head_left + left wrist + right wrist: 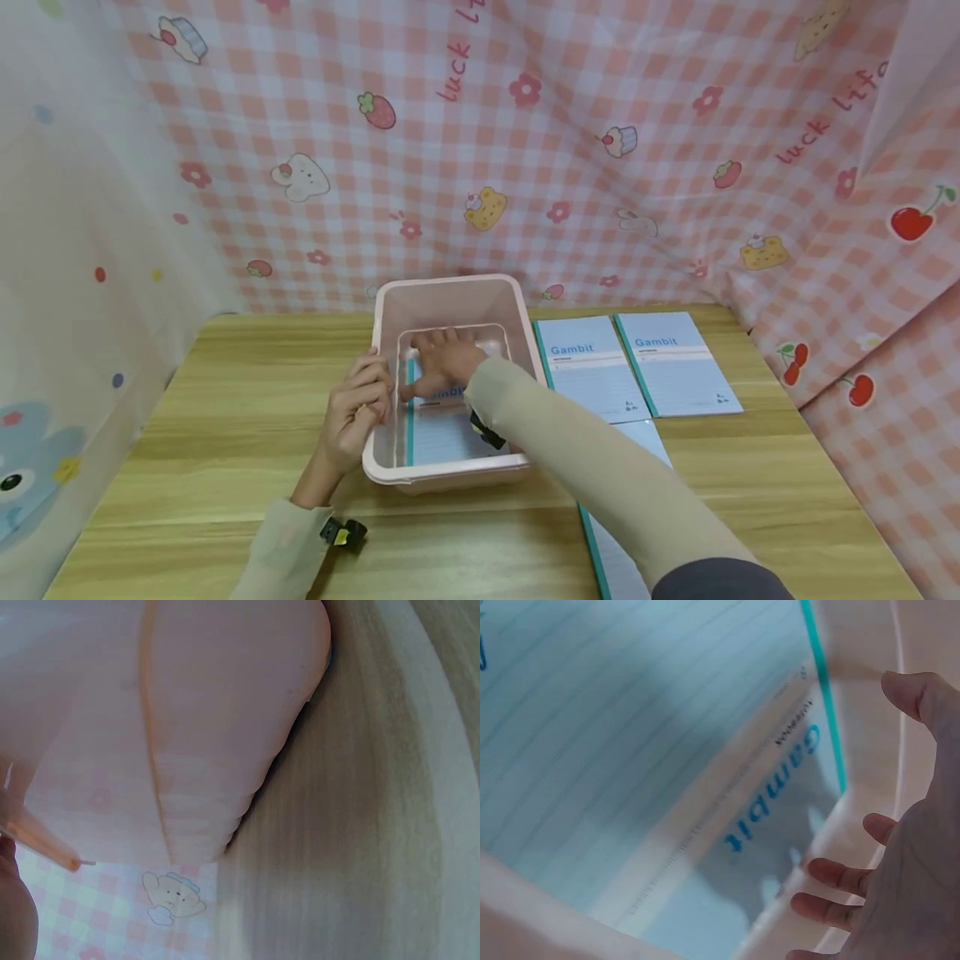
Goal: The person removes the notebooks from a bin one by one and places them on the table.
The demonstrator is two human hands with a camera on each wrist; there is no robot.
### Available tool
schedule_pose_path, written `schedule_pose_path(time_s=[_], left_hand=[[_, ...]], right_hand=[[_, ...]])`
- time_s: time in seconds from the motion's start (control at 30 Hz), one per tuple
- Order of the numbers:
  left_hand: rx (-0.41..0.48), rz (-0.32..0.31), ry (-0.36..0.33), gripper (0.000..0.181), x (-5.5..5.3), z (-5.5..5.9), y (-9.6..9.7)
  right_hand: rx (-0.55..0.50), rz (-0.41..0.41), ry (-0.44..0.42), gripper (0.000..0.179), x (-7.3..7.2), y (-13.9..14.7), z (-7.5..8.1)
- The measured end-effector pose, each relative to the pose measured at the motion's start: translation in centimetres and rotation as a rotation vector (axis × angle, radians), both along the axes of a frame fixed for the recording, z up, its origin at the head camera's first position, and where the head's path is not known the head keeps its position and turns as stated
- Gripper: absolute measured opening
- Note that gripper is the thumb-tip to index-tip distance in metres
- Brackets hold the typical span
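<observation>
A pale pink plastic bin (448, 473) stands on the table with a light blue Gambit notebook (442, 440) lying flat on its floor. My left hand (351, 412) grips the bin's left rim, fingers curled over it. In the left wrist view only part of that hand (15, 911) shows, beside the bin's outer wall (217, 712). My right hand (444, 365) reaches into the bin with spread fingers, over the notebook's top end. The right wrist view has the notebook's teal spine (826, 697) near the thumb; the hand (904, 892) holds nothing.
Two more Gambit notebooks (588, 379) (678, 367) lie side by side right of the bin. Nearer me, another light blue notebook (618, 562) is partly covered by my right forearm. A pink checked cloth (420, 167) hangs behind the wooden table (247, 400).
</observation>
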State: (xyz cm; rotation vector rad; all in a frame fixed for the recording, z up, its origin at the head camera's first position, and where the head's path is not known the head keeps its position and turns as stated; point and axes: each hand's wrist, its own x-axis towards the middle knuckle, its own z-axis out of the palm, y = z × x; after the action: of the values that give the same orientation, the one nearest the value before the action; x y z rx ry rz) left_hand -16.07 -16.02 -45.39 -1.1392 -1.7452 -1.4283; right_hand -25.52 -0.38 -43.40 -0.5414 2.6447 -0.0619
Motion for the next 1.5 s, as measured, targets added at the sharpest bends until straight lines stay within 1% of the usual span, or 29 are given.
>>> schedule_pose_path(time_s=[0.13, 0.23, 0.37, 0.47, 0.67, 0.8, 0.83, 0.9, 1.03, 1.07, 1.17, 1.3, 1.43, 1.5], left_hand=[[0.004, -0.002, 0.008, 0.027, -0.1, 0.0, 0.0], [0.002, 0.005, 0.005, 0.026, 0.0, -0.1, -0.1], [-0.004, 0.011, -0.003, 0.026, 0.0, -0.1, -0.1], [-0.002, 0.006, 0.009, 0.027, -0.1, 0.0, -0.1], [-0.005, 0.006, 0.025, 0.028, -0.1, 0.0, 0.0], [-0.001, 0.005, 0.041, 0.028, -0.2, 0.0, 0.1], [0.0, 0.005, 0.045, 0.028, -0.2, 0.0, 0.1], [0.0, 0.006, 0.048, 0.028, -0.3, 0.0, 0.1], [-0.001, 0.008, 0.045, 0.027, -0.2, 0.0, 0.1], [0.0, 0.009, 0.044, 0.026, -0.1, 0.0, 0.1], [0.005, 0.006, 0.044, 0.026, -0.1, 0.0, 0.1], [0.008, 0.002, 0.049, 0.026, -0.1, 0.0, 0.2], [0.005, -0.001, 0.049, 0.026, -0.1, 0.0, 0.2], [0.005, -0.005, 0.045, 0.026, -0.1, 0.0, 0.1]], right_hand=[[-0.004, 0.007, -0.016, 0.094, -0.7, -0.1, -1.2], [-0.019, 0.033, -0.006, 0.093, 0.1, 0.0, -0.5], [-0.041, 0.051, 0.004, 0.093, 1.4, 0.4, 1.0], [-0.028, 0.047, -0.003, 0.1, 1.2, 0.5, 0.9], [0.03, 0.045, 0.039, 0.104, 0.9, 0.4, 0.9], [0.004, 0.014, 0.043, 0.109, 0.7, 0.4, 1.0], [-0.002, 0.009, 0.054, 0.109, 0.5, 0.3, 0.8], [-0.024, 0.007, 0.071, 0.103, 0.4, 0.3, 0.7], [-0.035, 0.027, 0.099, 0.085, 0.5, 0.2, 0.6], [-0.042, 0.028, 0.092, 0.082, 0.7, 0.3, 0.8], [-0.049, 0.014, 0.071, 0.081, 0.8, 0.2, 0.7], [-0.042, 0.014, 0.072, 0.088, 0.8, 0.0, 0.7], [-0.019, 0.041, 0.114, 0.096, 0.8, -0.2, 0.8], [-0.007, 0.047, 0.132, 0.097, 0.9, -0.3, 0.9]])
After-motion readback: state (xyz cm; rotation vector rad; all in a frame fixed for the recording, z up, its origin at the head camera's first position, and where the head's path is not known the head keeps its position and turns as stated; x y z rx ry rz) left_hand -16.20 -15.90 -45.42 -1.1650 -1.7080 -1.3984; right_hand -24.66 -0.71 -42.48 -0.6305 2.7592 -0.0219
